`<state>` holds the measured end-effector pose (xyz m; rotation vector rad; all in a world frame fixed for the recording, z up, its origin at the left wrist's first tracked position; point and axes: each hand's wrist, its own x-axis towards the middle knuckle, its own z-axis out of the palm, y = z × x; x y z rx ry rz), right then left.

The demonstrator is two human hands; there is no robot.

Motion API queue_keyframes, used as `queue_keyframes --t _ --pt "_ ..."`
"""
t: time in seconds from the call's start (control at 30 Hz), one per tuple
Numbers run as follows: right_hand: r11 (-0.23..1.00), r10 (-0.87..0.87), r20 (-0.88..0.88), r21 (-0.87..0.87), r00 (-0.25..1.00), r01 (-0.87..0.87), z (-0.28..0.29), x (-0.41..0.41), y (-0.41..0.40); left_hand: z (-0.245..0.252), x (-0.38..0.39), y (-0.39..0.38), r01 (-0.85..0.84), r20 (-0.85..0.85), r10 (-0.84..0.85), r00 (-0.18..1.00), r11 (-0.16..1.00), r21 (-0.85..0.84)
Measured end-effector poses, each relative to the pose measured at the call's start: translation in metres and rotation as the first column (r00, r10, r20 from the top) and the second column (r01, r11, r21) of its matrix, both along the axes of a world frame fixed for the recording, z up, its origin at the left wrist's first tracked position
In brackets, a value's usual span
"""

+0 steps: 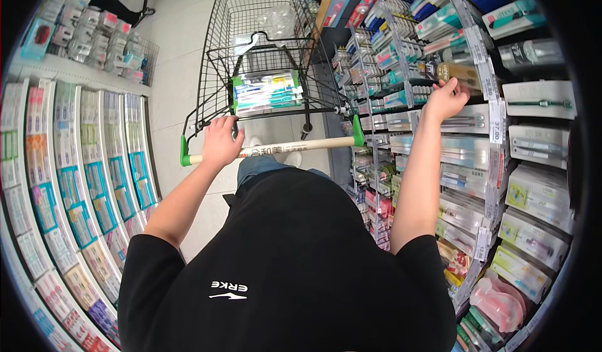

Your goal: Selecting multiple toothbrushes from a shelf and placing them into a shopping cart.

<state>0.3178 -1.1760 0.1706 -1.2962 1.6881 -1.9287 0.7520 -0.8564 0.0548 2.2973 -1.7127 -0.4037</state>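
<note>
Palm down, my left hand (223, 138) lies over the left part of the shopping cart handle (301, 147), its fingers bent forward across it. My right hand (449, 99) reaches into the toothbrush rack on the right. Its curled fingertips meet the lower edge of a brown and gold toothbrush pack (457, 73); whether they grip it is hard to tell. The black wire cart (211, 76) with green corners stands before me. Several toothbrush packs (267, 92) lie against its near end, close to the handle.
White shelves (84, 86) with boxed toothpaste line the left side. Small packaged goods fill a wire display basket (150, 62) above them. Price strips (495, 121) run along the right rack, beside hanging packs. Clear plastic (277, 19) lies in the cart. Pale floor tiles (176, 36) show between.
</note>
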Motion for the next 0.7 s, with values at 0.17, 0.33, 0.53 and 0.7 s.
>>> queue_keyframes --t 0.17,0.33,0.53,0.7 --pt "0.993 0.077 0.101 0.083 0.992 -0.085 0.008 0.009 0.009 0.003 -0.002 0.004 -0.028 0.011 0.028 1.000 1.000 0.010" --pt "0.991 0.117 0.110 0.046 0.987 -0.122 0.017 0.010 0.001 0.002 -0.005 0.010 0.009 -0.021 -0.009 1.000 1.000 0.021" --pt "0.949 0.315 0.112 -0.013 0.942 -0.316 -0.023 0.069 0.039 0.001 -0.011 0.013 0.019 -0.021 -0.019 1.000 0.999 0.030" --pt "0.829 0.476 0.224 0.208 0.850 -0.519 -0.076 0.105 0.071 -0.002 -0.015 0.016 0.001 -0.030 -0.002 1.000 0.999 -0.045"
